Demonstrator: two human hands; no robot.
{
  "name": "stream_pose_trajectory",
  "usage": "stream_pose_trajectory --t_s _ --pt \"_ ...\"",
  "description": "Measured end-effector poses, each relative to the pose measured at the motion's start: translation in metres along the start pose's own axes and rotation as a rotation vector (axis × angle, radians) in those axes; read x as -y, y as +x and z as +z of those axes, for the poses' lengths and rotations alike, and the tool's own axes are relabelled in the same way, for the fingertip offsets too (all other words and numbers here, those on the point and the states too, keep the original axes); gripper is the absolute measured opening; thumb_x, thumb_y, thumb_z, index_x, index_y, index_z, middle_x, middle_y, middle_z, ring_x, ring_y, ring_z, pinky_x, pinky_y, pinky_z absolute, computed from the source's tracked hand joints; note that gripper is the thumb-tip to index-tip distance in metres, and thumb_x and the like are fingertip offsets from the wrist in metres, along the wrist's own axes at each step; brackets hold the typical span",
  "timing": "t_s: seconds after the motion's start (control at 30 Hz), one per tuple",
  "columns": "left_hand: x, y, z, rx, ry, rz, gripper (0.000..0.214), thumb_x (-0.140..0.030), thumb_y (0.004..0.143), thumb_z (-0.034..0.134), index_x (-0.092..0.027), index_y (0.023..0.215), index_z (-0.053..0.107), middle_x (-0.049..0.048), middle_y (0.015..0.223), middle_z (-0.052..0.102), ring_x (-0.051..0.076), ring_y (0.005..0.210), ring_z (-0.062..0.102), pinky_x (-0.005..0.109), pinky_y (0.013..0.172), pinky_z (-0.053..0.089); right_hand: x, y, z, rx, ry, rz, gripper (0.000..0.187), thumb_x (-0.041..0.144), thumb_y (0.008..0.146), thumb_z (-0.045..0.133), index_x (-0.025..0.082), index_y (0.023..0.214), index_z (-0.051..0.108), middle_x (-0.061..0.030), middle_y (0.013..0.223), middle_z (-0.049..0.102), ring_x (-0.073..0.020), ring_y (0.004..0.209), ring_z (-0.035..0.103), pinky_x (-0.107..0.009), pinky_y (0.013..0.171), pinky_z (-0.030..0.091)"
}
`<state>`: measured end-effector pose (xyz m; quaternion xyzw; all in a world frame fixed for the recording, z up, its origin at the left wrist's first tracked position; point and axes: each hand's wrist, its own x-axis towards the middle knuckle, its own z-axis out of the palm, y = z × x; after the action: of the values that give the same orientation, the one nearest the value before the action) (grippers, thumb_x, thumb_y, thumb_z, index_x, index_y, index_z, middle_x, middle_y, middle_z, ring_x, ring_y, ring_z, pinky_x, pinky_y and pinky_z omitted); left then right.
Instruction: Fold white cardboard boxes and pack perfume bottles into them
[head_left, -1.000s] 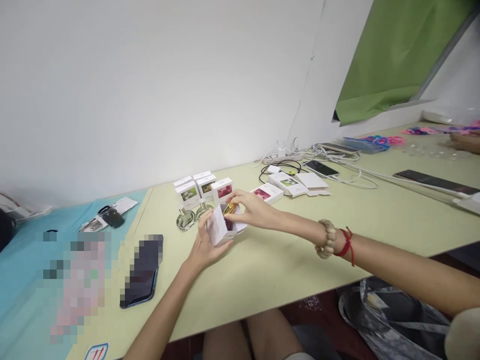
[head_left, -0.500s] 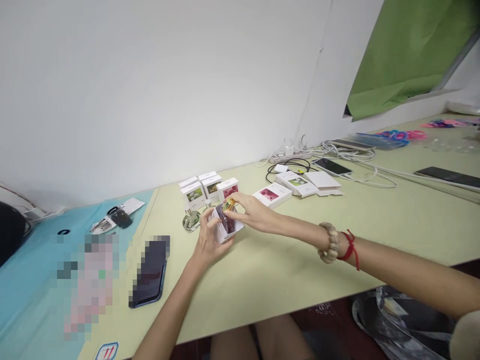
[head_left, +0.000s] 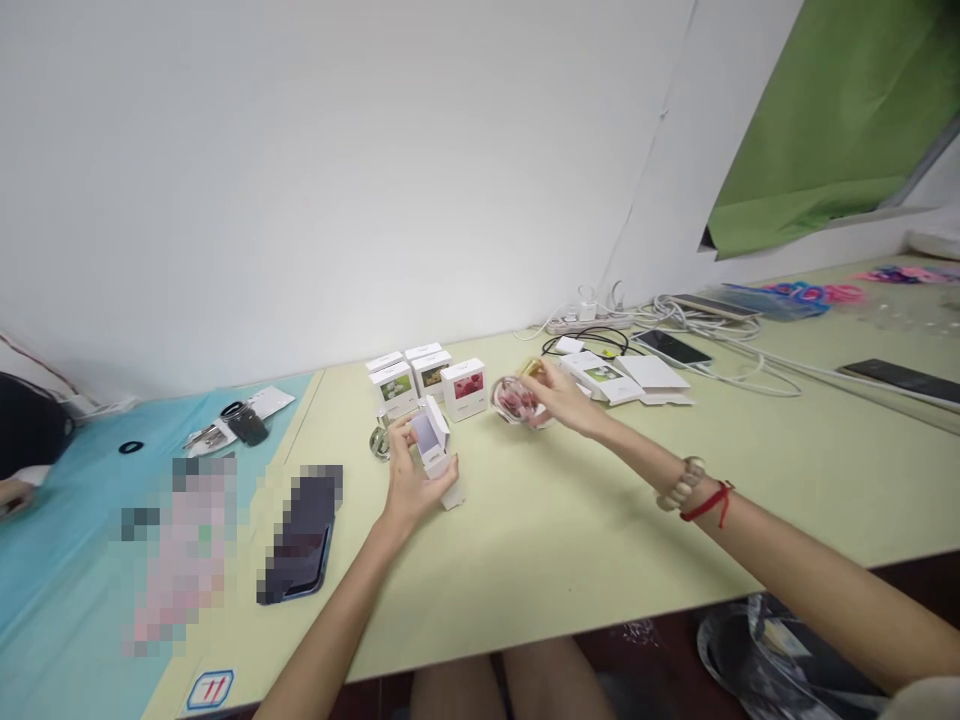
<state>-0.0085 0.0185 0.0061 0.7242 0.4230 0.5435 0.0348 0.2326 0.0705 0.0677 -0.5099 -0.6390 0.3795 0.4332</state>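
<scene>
My left hand (head_left: 411,482) is closed around a small white box (head_left: 442,466), held tilted with its flap open and its greyish inside showing. To the right, my right hand (head_left: 571,402) grips the gold cap of a round glass perfume bottle (head_left: 516,398) with pink tones, smeared a little by motion. The bottle is apart from the box. Partly hidden behind my left fingers stands a clear round bottle (head_left: 379,443). Just beyond my hands are several upright white boxes with flower pictures, among them a box with a pink picture (head_left: 466,390).
Opened flat white cartons (head_left: 654,380) lie beyond my right hand, near white cables (head_left: 739,345) and a power strip (head_left: 592,322). A dark phone (head_left: 307,550) lies to the left, beside a blue cloth (head_left: 82,490). Another person's hand (head_left: 13,496) shows at the left edge.
My right hand has drawn the perfume bottle out of the white box and moved it right. My left hand keeps the box, now turned more upright. Another person's hand has appeared at the left.
</scene>
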Motion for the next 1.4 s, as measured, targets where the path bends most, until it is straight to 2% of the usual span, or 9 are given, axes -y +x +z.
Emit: stream_pose_trajectory --t_s 0.27,0.47,0.67,0.77,0.9,1.03,1.17,1.27,1.4 --pt "-0.008 -0.008 0.002 0.043 0.001 -0.01 0.033 -0.021 0.065 0.063 -0.021 0.089 0.04 0.012 0.117 0.041 0.028 0.121 0.039 0.047 0.094 0.038 -0.057 -0.015 -0.003 0.076 -0.557 -0.154 0.027 0.043 0.083 0.043 0.022 0.1 0.049 -0.0026 0.085 0.065 -0.0182 0.071 0.061 -0.029 0.061 0.044" --pt "-0.022 -0.025 0.009 0.224 -0.177 0.069 0.057 -0.033 0.06 0.067 -0.02 0.108 0.038 0.0107 0.109 0.043 0.028 0.106 0.044 0.046 0.088 0.04 -0.049 0.01 0.0 0.187 -0.491 -0.303 0.027 0.03 0.085 0.042 0.02 0.109 0.048 -0.0069 0.104 0.063 -0.0188 0.093 0.06 -0.031 0.08 0.045" --pt "-0.048 -0.042 0.008 0.278 -0.161 -0.074 0.056 -0.038 0.058 0.072 -0.022 0.101 0.04 0.0054 0.094 0.042 0.02 0.085 0.047 0.035 0.072 0.046 -0.022 0.027 0.008 0.041 -0.657 -0.277 0.047 0.024 0.075 0.055 0.018 0.121 0.046 -0.0127 0.112 0.058 -0.0274 0.106 0.053 -0.043 0.09 0.04" --pt "-0.052 -0.051 0.002 0.213 -0.134 -0.11 0.063 -0.04 0.048 0.078 -0.021 0.096 0.042 0.0046 0.092 0.041 0.02 0.082 0.048 0.034 0.069 0.047 0.007 0.024 0.028 -0.062 -0.723 -0.466 0.051 0.023 0.073 0.058 0.019 0.123 0.046 -0.014 0.117 0.055 -0.0301 0.114 0.047 -0.047 0.096 0.032" --pt "-0.054 -0.058 -0.007 0.16 -0.115 -0.108 0.064 -0.046 0.039 0.081 -0.02 0.085 0.045 0.0051 0.092 0.041 0.022 0.083 0.049 0.034 0.066 0.047 0.03 0.027 0.074 0.273 -0.603 -0.701 0.051 0.024 0.078 0.056 0.023 0.126 0.042 -0.0095 0.122 0.051 -0.0225 0.11 0.049 -0.038 0.092 0.039" --pt "-0.058 -0.058 -0.021 0.179 -0.153 -0.221 0.042 -0.034 0.052 0.076 -0.02 0.078 0.046 0.004 0.089 0.044 0.02 0.081 0.049 0.033 0.07 0.045 0.021 0.039 0.113 0.442 -0.546 -0.625 0.05 0.024 0.075 0.059 0.02 0.122 0.043 -0.0105 0.121 0.051 -0.0201 0.107 0.05 -0.033 0.087 0.04" --pt "-0.056 -0.064 -0.036 0.157 -0.48 -0.454 0.039 -0.031 0.07 0.062 -0.023 0.101 0.04 0.0054 0.101 0.053 0.017 0.085 0.053 0.033 0.079 0.043 0.007 0.042 0.124 0.432 -0.569 -0.527 0.034 0.022 0.076 0.055 0.017 0.109 0.048 -0.0052 0.094 0.06 -0.0157 0.078 0.055 -0.027 0.07 0.041" --pt "-0.055 -0.067 -0.042 0.153 -0.784 -0.611 0.053 -0.035 0.069 0.064 -0.025 0.111 0.034 0.0066 0.114 0.054 0.017 0.09 0.054 0.032 0.081 0.042 0.002 0.034 0.117 0.406 -0.586 -0.507 0.029 0.024 0.076 0.056 0.017 0.102 0.048 -0.0024 0.082 0.058 -0.0146 0.068 0.051 -0.026 0.064 0.038" --pt "-0.053 -0.06 -0.046 0.209 -1.346 -0.874 0.057 -0.054 0.07 0.05 -0.014 0.11 0.047 0.0143 0.108 0.06 0.026 0.085 0.06 0.035 0.073 0.045 -0.001 0.018 0.101 0.419 -0.607 -0.487 0.034 0.025 0.075 0.057 0.019 0.106 0.045 0.0002 0.074 0.055 -0.0149 0.064 0.049 -0.025 0.062 0.036"
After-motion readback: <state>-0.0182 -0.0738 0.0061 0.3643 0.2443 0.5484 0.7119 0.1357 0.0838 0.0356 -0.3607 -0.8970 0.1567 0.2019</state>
